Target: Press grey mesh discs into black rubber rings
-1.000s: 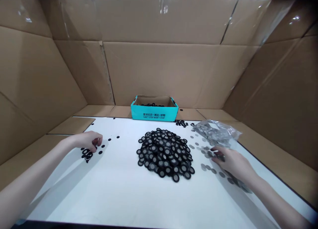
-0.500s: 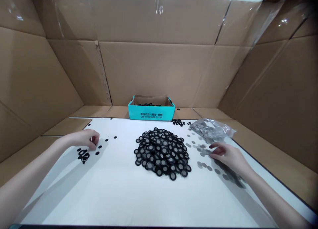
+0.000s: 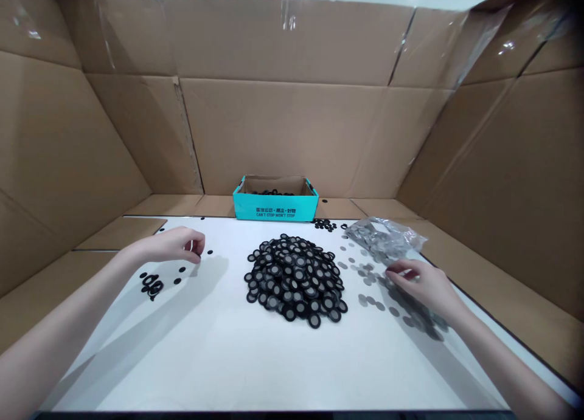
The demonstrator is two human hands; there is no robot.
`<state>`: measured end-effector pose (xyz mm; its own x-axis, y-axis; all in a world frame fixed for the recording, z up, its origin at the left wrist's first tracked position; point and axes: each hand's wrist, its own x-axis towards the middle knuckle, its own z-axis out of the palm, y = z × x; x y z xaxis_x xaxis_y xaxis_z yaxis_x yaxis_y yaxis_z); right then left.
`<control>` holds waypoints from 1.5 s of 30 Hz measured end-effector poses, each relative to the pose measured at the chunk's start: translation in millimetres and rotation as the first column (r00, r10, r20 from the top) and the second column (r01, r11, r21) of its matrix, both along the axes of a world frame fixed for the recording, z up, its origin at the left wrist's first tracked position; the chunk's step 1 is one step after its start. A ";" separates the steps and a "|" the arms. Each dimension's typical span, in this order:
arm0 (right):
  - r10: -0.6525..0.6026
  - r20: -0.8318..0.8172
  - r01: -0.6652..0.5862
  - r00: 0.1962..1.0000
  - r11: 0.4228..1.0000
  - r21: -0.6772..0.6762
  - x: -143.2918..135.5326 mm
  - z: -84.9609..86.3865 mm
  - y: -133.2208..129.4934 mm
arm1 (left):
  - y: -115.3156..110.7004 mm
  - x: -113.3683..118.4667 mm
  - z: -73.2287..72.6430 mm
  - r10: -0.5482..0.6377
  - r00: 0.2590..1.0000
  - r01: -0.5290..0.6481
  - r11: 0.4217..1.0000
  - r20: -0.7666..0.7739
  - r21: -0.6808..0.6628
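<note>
My left hand (image 3: 185, 245) is raised a little above the white table, thumb and fingers pinched on a small black disc (image 3: 198, 258), only partly visible. Near that hand lie loose black discs (image 3: 177, 281) and a cluster of black rings (image 3: 152, 285). On the right, my right hand (image 3: 420, 281) has its thumb and fingertips together; what they hold, if anything, is too small to make out. Thin grey discs (image 3: 394, 312) are scattered around and under it. Between the hands sits a heaped pile of black rings with grey centres (image 3: 294, 277).
A turquoise box (image 3: 276, 207) with black pieces inside stands at the back. Behind the right hand lies a clear plastic bag of grey discs (image 3: 381, 237). Several small black rings (image 3: 323, 225) lie beside the box. Cardboard walls (image 3: 283, 134) enclose the white table (image 3: 274, 371).
My left hand has moved right and lifted slightly, taking up a black disc from the table. My right hand has stayed among the grey discs, its fingertips now closed together.
</note>
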<state>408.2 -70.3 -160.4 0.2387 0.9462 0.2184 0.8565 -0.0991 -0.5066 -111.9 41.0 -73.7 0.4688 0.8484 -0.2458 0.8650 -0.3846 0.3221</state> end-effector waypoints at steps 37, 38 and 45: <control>0.522 0.031 -0.316 0.852 0.466 0.826 -207.7 117.8 21.6 | -50.8 125.1 57.3 -0.414 0.389 0.137 0.909 0.823 0.393; 0.508 0.061 -0.326 0.859 0.453 0.830 -206.7 117.1 22.4 | -50.4 126.1 55.6 -0.427 0.395 0.125 0.902 0.814 0.413; 0.417 0.221 -0.390 0.882 0.381 0.838 -201.7 111.8 28.6 | -47.8 131.8 49.1 -0.465 0.409 0.131 0.881 0.785 0.454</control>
<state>206.5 -41.6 -48.6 -0.1004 0.2796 0.9548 0.6596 0.7372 -0.1465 19.9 -6.8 -24.5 0.5245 0.5500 0.6499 0.0126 -0.7683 0.6400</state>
